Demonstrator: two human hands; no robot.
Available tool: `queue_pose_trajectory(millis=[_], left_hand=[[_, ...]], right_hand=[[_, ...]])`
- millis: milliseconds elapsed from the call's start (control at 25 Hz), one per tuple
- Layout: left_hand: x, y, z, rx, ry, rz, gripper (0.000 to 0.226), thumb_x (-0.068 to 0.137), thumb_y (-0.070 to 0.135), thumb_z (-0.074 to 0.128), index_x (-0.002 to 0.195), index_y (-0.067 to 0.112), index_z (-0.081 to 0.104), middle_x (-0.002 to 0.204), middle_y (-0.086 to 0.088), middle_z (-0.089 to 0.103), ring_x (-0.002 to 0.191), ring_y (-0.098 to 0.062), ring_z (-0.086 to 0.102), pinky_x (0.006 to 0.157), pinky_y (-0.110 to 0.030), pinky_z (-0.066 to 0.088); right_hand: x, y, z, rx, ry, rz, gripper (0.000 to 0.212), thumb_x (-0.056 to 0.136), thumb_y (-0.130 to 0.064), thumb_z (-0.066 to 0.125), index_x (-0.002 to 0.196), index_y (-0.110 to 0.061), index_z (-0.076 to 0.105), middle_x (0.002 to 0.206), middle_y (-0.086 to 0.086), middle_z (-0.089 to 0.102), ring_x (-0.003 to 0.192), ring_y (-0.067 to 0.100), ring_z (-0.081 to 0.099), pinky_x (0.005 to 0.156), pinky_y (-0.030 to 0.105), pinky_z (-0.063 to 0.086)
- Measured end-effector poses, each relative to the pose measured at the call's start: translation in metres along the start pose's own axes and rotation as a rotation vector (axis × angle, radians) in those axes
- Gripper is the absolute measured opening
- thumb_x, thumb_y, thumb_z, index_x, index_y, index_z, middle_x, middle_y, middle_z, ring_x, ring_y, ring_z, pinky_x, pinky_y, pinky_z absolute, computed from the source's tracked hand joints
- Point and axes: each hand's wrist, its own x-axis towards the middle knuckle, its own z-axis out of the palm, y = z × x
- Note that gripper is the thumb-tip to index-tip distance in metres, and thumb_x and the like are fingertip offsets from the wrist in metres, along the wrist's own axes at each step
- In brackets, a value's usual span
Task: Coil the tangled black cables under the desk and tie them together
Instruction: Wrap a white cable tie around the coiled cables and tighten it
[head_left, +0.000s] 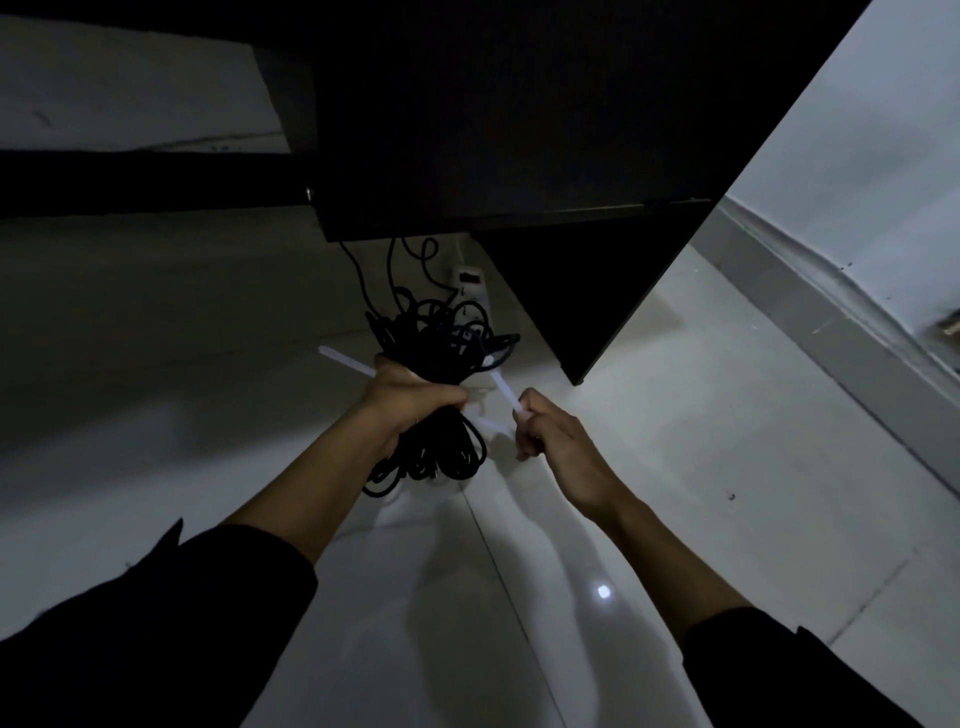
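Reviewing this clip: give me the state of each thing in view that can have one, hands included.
black cables: gathered into a bundle, gripped at the middle, some strands running up behind the desk
left hand: gripping the bundle
white zip tie: not yet closed, one end pinched
second white strip: sticking out past the left hand
right hand: pinching the tie's end
power strip: on the floor, switch state unclear

Glossy pale floor tiles (649, 493), matt black cables (436, 338), translucent white plastic tie (503, 387), dark matt desk panel (519, 130).
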Motion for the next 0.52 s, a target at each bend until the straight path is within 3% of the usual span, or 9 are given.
queue_pose_trajectory(millis=[120, 320, 440, 520], left_hand=[[0.005, -0.004, -0.002, 0.019, 0.002, 0.004, 0.074, 0.055, 0.018, 0.085, 0.121, 0.006, 0.054, 0.099, -0.009, 0.069, 0.081, -0.013, 0.067, 0.047, -0.013, 0.048], [0.011, -0.004, -0.007, -0.032, 0.029, -0.037, 0.078, 0.054, 0.02, 0.084, 0.124, 0.003, 0.055, 0.098, -0.009, 0.069, 0.084, -0.017, 0.067, 0.05, -0.016, 0.049], [0.01, -0.005, -0.006, 0.078, 0.048, 0.014, 0.097, 0.045, 0.033, 0.091, 0.127, 0.006, 0.047, 0.111, -0.004, 0.064, 0.097, -0.016, 0.062, 0.073, -0.02, 0.054], [0.007, -0.007, -0.003, 0.152, 0.068, 0.031, 0.101, 0.037, 0.041, 0.088, 0.124, 0.007, 0.049, 0.111, -0.007, 0.066, 0.098, -0.018, 0.064, 0.084, -0.03, 0.056]], right_hand=[[0.003, 0.009, 0.001, 0.044, 0.019, 0.037, 0.023, 0.09, -0.028, 0.038, 0.069, -0.018, 0.038, 0.069, 0.004, 0.043, 0.071, 0.021, 0.042, 0.073, 0.039, 0.036], [0.001, 0.018, -0.001, -0.013, 0.031, 0.046, 0.023, 0.088, -0.027, 0.037, 0.07, -0.014, 0.04, 0.071, 0.009, 0.046, 0.071, 0.021, 0.044, 0.072, 0.038, 0.034], [0.0, 0.006, 0.003, -0.025, 0.025, -0.016, 0.021, 0.087, -0.021, 0.036, 0.073, -0.007, 0.039, 0.075, 0.021, 0.047, 0.07, 0.02, 0.041, 0.069, 0.036, 0.031], [0.004, -0.005, 0.009, -0.029, 0.015, -0.044, 0.022, 0.085, -0.021, 0.036, 0.074, -0.003, 0.04, 0.073, 0.018, 0.046, 0.07, 0.019, 0.041, 0.068, 0.036, 0.031]])
